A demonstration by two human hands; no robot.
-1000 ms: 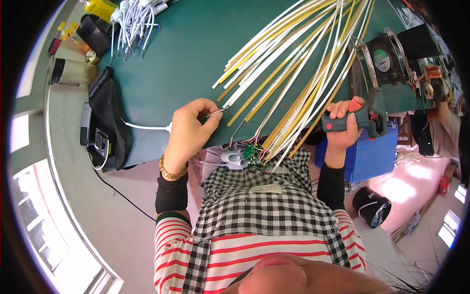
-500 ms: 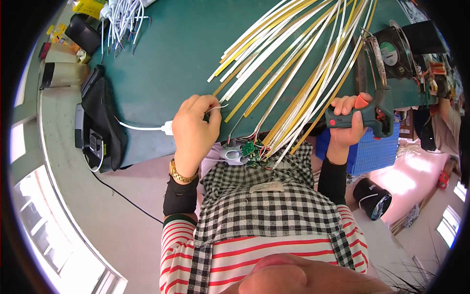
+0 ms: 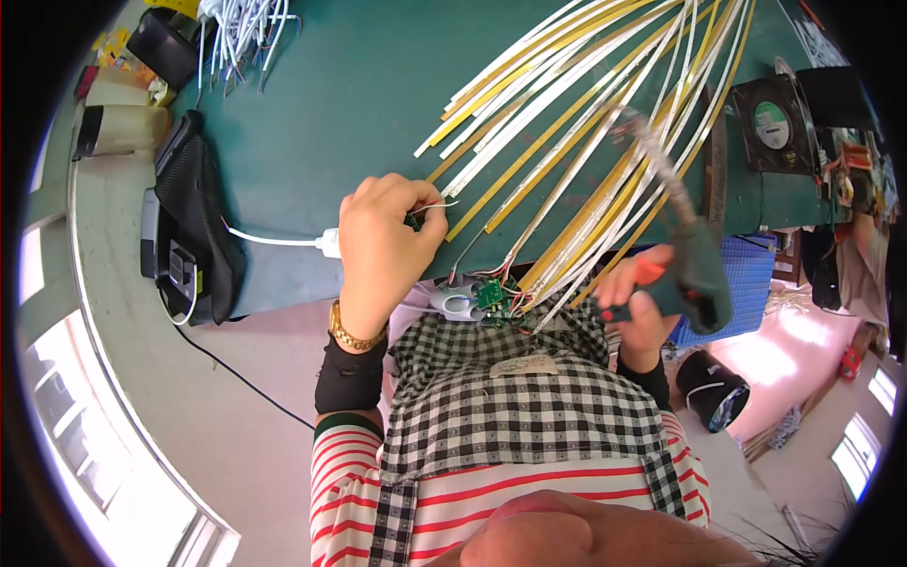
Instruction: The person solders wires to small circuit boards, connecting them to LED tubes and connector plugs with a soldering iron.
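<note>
Soldering gun (image 3: pixel 703 274), dark green and orange, is blurring at the near right of the bench (image 3: pixel 312 142), your right grip (image 3: pixel 639 304) clasping it, your left grip (image 3: pixel 387 227) pinching a wire (image 3: pixel 440 205); a black bucket (image 3: pixel 697 380) is holding something indistinct.

The left hand (image 3: pixel 385 225) pinches, knuckles up; the right hand (image 3: pixel 642 327) clasps.

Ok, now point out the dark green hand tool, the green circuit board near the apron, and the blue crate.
Hand tool (image 3: pixel 705 274): head view, on its blurred dark green body.
Circuit board (image 3: pixel 489 294): head view, on its green face.
Blue crate (image 3: pixel 751 283): head view, on its wall.
</note>
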